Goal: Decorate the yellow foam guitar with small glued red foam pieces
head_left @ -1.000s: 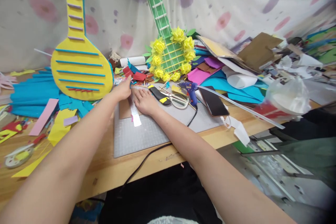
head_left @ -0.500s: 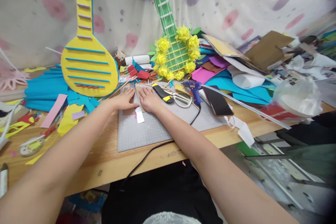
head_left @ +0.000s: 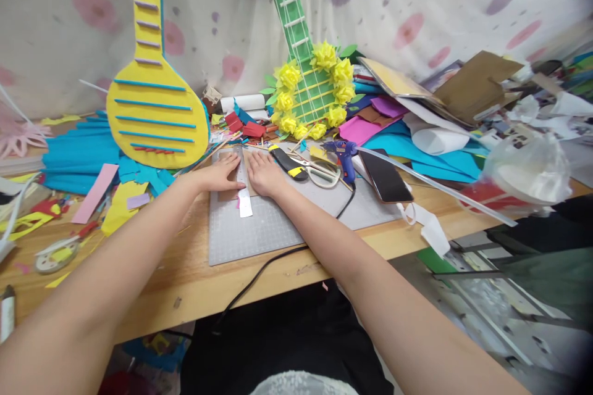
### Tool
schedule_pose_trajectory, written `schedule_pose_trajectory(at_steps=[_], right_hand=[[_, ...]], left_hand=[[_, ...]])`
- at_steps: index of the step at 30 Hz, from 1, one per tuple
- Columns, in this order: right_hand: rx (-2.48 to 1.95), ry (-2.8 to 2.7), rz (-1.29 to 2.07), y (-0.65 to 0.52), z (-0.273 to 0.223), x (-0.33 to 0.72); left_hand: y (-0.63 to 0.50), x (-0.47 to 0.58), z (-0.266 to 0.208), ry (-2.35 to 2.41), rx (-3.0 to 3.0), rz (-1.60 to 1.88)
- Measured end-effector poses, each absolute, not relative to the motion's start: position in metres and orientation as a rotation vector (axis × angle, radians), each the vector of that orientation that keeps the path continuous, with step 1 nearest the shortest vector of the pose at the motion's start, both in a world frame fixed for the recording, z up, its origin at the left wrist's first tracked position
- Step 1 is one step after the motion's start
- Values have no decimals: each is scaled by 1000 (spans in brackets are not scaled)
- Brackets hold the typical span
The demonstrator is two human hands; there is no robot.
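My left hand [head_left: 223,174] lies open on a piece of brown cardboard [head_left: 228,195], its thumb stretched over a metal ruler [head_left: 245,205]. On the ruler's other side, my right hand [head_left: 265,174] rests flat with its fingers extended on the cardboard. The ruler runs away from me between both hands, its near end on the grey cutting mat [head_left: 250,237]. A scrap of pink shows beside it. Just right of my right hand are a yellow-and-black utility knife [head_left: 288,164] and white-handled scissors [head_left: 323,176].
A purple glue gun [head_left: 343,158] and a phone [head_left: 387,178] lie on the right; a black cord [head_left: 264,268] crosses the table's front edge. Behind stand a yellow paper instrument [head_left: 157,117] and a green one [head_left: 311,95] with yellow flowers. Coloured paper scraps surround the mat.
The ruler has turned slightly, its far end shifting right and its near end a little left. Both hands stay almost where they were, and the view has shifted slightly.
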State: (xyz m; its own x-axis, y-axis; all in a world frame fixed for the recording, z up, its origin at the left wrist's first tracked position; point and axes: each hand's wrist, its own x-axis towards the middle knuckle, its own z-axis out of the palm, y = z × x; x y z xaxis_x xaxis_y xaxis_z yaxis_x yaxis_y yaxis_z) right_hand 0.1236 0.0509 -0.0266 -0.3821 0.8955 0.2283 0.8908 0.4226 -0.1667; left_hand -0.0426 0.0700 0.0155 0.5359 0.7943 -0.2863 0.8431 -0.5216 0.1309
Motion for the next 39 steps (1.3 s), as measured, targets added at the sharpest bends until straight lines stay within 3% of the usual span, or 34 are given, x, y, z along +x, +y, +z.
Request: schedule_pose_trajectory(at_steps=[21,39], right_hand=[[-1535,-2400,3,52,-30,123],[-1545,-2389,25,51,-28,123]], left_hand=[[72,-36,23,1388,2488,-388],[75,-41,14,1356,2477,-276]])
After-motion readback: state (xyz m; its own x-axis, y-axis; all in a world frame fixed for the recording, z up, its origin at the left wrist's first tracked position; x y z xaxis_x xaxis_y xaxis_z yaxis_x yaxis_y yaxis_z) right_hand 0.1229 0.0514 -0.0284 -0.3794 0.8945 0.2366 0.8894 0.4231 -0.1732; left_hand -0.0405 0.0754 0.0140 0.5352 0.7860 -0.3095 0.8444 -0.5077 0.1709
